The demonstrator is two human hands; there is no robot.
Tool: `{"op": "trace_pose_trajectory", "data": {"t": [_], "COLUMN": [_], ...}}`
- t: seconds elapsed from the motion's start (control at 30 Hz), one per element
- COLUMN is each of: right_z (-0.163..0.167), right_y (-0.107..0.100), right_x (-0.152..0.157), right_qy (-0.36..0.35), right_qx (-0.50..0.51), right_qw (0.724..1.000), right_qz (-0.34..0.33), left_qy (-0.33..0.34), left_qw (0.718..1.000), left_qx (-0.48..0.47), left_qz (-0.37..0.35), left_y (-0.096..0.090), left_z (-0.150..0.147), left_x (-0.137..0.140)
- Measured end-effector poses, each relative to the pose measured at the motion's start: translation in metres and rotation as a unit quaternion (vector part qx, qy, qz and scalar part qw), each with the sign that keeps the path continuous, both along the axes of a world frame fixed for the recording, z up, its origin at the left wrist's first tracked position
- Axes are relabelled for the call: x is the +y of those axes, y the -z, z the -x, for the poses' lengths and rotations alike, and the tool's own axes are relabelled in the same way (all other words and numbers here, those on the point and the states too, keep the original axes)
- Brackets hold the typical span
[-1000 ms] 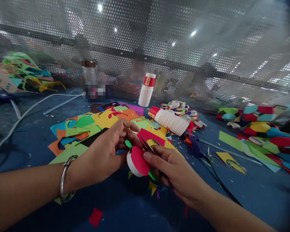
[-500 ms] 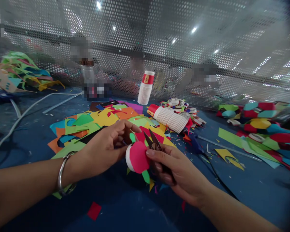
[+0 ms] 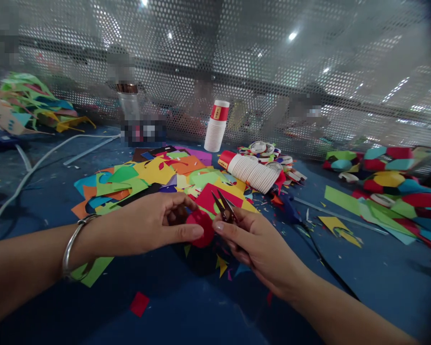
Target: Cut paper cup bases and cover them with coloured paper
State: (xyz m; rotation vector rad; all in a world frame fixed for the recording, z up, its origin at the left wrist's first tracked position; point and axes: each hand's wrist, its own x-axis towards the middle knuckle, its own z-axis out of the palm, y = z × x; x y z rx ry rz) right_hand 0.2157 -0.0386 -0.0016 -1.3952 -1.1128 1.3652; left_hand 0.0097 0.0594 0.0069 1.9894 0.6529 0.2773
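Observation:
My left hand (image 3: 147,224), with a silver bangle at the wrist, has its thumb across the near face of a round red paper piece (image 3: 205,231). Its fingers curl behind the piece, partly hidden. In my right hand (image 3: 253,244) is a small pair of dark scissors (image 3: 225,209), handles within the palm. Their pointed blades stand slightly apart, aimed up and left. The right thumb lies close to the red piece's right edge; contact is unclear. Below both hands, a small red paper square (image 3: 140,304) lies on the blue table (image 3: 187,306).
Coloured paper sheets and offcuts (image 3: 154,171) spread beyond my hands. One stack of paper cups (image 3: 216,127) stands upright; another stack (image 3: 253,172) lies sideways. A blue-handled tool (image 3: 290,210) with a black cord is at right, near colourful paper pieces (image 3: 388,179). Perforated metal (image 3: 237,57) rises behind.
The red piece has turned and moved slightly left and down; its white rim and green tabs no longer show. My left thumb now lies over it. The scissors remain in my right hand.

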Motion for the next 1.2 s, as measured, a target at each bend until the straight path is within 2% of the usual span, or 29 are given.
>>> {"op": "trace_pose_trajectory", "data": {"t": [0.17,0.3,0.53,0.6,0.67,0.73,0.8,0.93,1.07,1.2], "right_z": [-0.006,-0.015,-0.028,-0.029,-0.029,-0.028,-0.027,-0.027,-0.027,-0.025], "right_y": [-0.001,-0.004,-0.006,-0.006,-0.006,-0.006,-0.005,-0.005,-0.005,-0.004], "right_x": [-0.001,-0.002,-0.003,-0.004,-0.004,-0.005,-0.005,-0.005,-0.004,-0.005], "right_qy": [0.001,-0.021,-0.066,-0.065,-0.059,-0.063,-0.069,-0.068,-0.072,-0.076], "right_qx": [-0.100,-0.198,-0.352,-0.414,-0.466,-0.494,-0.510,-0.522,-0.536,-0.528], "right_qw": [0.995,0.977,0.929,0.902,0.878,0.863,0.853,0.845,0.838,0.843], "right_qz": [-0.030,-0.073,-0.098,-0.099,-0.094,-0.087,-0.083,-0.092,-0.079,-0.069], "left_qy": [-0.025,0.005,0.014,-0.033,-0.119,-0.168,-0.137,0.001,0.054,0.081], "left_qw": [0.998,0.990,0.981,0.979,0.966,0.953,0.959,0.968,0.971,0.973], "left_qx": [0.049,0.138,0.157,0.107,0.020,-0.037,-0.022,0.053,0.049,0.067], "left_qz": [-0.023,0.003,-0.109,-0.173,-0.230,-0.251,-0.247,-0.244,-0.227,-0.203], "left_y": [-0.002,-0.010,-0.015,-0.021,-0.029,-0.034,-0.034,-0.024,-0.015,-0.014], "left_z": [0.006,0.011,0.015,0.019,0.024,0.028,0.028,0.018,0.008,0.005], "left_x": [0.006,0.013,0.015,0.019,0.025,0.028,0.026,0.005,-0.011,-0.012]}}
